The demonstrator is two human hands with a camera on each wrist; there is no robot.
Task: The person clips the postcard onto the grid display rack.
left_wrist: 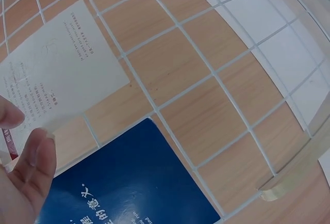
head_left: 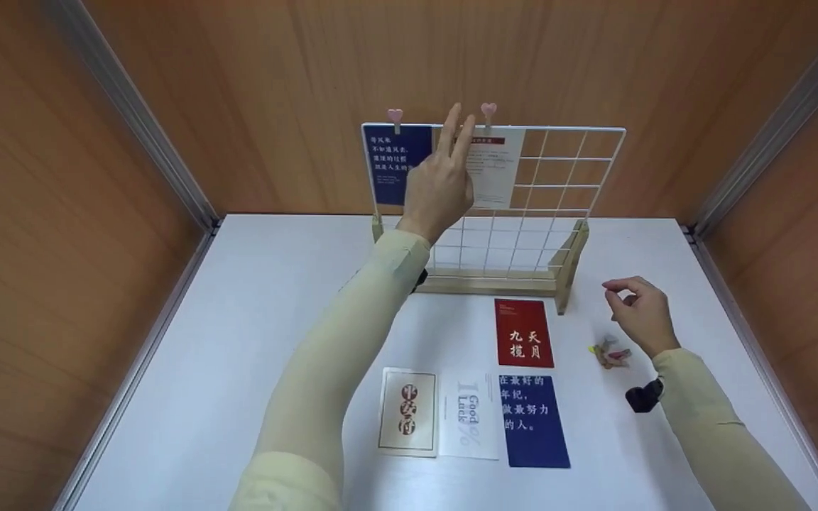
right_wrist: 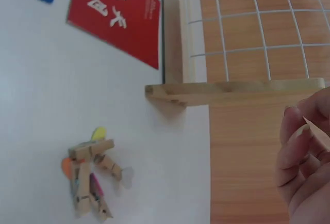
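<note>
White table [head_left: 238, 341], a wooden stand [head_left: 494, 284] with a wire grid at the back, a red card [head_left: 522, 332] just in front, three more cards in a row nearer, beige [head_left: 407, 411], white [head_left: 471, 415], blue [head_left: 533, 421], a small heap of pegs [head_left: 609, 353] on the right

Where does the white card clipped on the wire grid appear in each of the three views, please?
Head: white card at upper centre, beside the left hand.
Left wrist: white card at upper left, above the blue card.
Right wrist: not in it.
Shared landmark: wire grid.

Left hand [head_left: 439, 186] hides part of white card [head_left: 498, 167].
</note>
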